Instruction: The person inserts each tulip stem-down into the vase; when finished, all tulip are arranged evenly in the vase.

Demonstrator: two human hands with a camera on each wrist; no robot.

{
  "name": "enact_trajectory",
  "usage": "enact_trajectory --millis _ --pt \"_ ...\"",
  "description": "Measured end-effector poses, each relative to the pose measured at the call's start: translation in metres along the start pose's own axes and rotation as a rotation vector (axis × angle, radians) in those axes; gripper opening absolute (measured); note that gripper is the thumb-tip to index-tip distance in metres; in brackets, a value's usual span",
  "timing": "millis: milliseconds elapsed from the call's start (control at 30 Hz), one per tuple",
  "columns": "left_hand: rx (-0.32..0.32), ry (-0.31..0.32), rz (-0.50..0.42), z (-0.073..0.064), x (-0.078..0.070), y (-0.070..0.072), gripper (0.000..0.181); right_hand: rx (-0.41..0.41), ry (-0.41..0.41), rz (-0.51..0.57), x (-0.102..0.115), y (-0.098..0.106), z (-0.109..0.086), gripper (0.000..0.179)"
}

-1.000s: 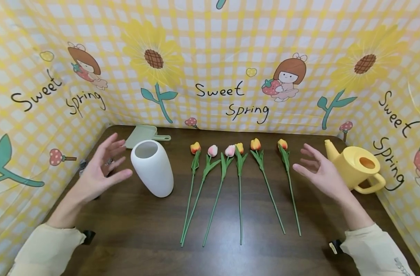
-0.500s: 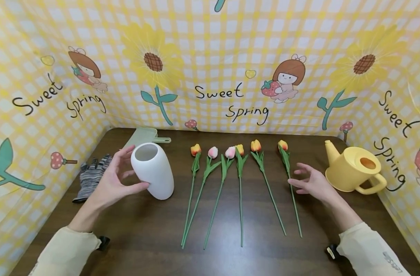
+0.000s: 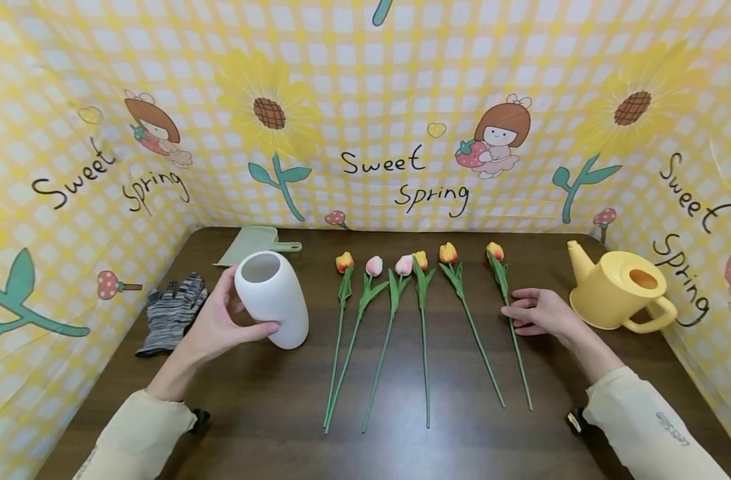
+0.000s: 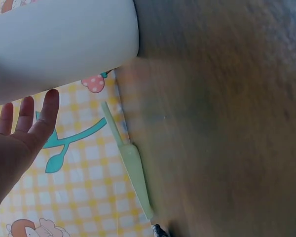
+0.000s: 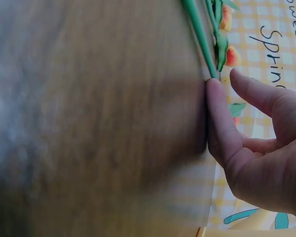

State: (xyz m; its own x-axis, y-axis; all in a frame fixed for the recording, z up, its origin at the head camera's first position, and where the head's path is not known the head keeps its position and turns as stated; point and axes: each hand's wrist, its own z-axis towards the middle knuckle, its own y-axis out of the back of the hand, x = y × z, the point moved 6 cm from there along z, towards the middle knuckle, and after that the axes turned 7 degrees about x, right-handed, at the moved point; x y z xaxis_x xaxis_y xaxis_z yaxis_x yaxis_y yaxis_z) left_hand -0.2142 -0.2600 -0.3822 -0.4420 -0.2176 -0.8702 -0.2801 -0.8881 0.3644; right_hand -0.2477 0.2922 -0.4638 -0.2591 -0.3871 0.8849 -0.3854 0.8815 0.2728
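My left hand [image 3: 221, 320] is at the left side of a white vase [image 3: 278, 303] standing on the table. Its thumb overlaps the vase's front, while the fingers reach behind the left side. In the left wrist view, straight fingers [image 4: 50, 111] come right to the vase's edge; the thumb is hidden there. My right hand [image 3: 542, 313] is over the stem of the rightmost artificial tulip [image 3: 495, 252], which lies on the table. The right wrist view has its index fingertip at the green stem [image 5: 202, 42], with the thumb [image 5: 251, 94] held apart from it.
Several more orange and pink tulips [image 3: 404, 265] lie spread across the dark table [image 3: 269, 420]. A yellow watering can [image 3: 608, 293] stands on the right, a grey knitted glove [image 3: 170, 320] lies left, and a green dustpan [image 3: 251, 245] is behind the vase. Checked fabric encloses the back and sides.
My left hand has moved right and in against the vase. The right hand has come down and leftward to the rightmost tulip's stem. Vase and flowers stay in place.
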Motion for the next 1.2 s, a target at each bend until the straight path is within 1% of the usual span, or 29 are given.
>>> enact_trajectory --millis 67,200,300,400,633,833,1067,1200 --pt "-0.007 0.01 0.013 0.001 0.002 -0.001 0.104 -0.02 -0.009 0.003 -0.001 0.001 0.002 0.074" --pt "-0.022 0.036 0.035 0.001 0.006 -0.003 0.102 -0.062 -0.032 -0.029 -0.001 0.002 0.005 0.071" --pt "-0.039 0.058 0.054 -0.003 0.007 0.0 0.1 -0.079 -0.046 -0.052 0.0 0.0 0.009 0.068" --pt "-0.05 0.064 0.068 -0.005 0.007 0.002 0.099 -0.091 -0.056 -0.068 -0.001 0.0 0.013 0.065" --pt "-0.021 0.075 0.059 -0.001 0.007 0.001 0.099 -0.127 -0.075 -0.078 -0.003 0.002 0.013 0.055" --pt "-0.017 0.09 0.069 -0.002 0.008 0.001 0.098 -0.107 -0.083 -0.059 0.0 0.002 0.012 0.052" --pt "-0.001 0.07 0.064 0.0 0.008 0.001 0.098 -0.049 -0.107 -0.06 0.001 0.004 0.012 0.052" --pt "0.004 0.062 0.06 0.001 0.008 0.002 0.099 -0.03 -0.129 -0.053 -0.001 0.006 0.013 0.051"
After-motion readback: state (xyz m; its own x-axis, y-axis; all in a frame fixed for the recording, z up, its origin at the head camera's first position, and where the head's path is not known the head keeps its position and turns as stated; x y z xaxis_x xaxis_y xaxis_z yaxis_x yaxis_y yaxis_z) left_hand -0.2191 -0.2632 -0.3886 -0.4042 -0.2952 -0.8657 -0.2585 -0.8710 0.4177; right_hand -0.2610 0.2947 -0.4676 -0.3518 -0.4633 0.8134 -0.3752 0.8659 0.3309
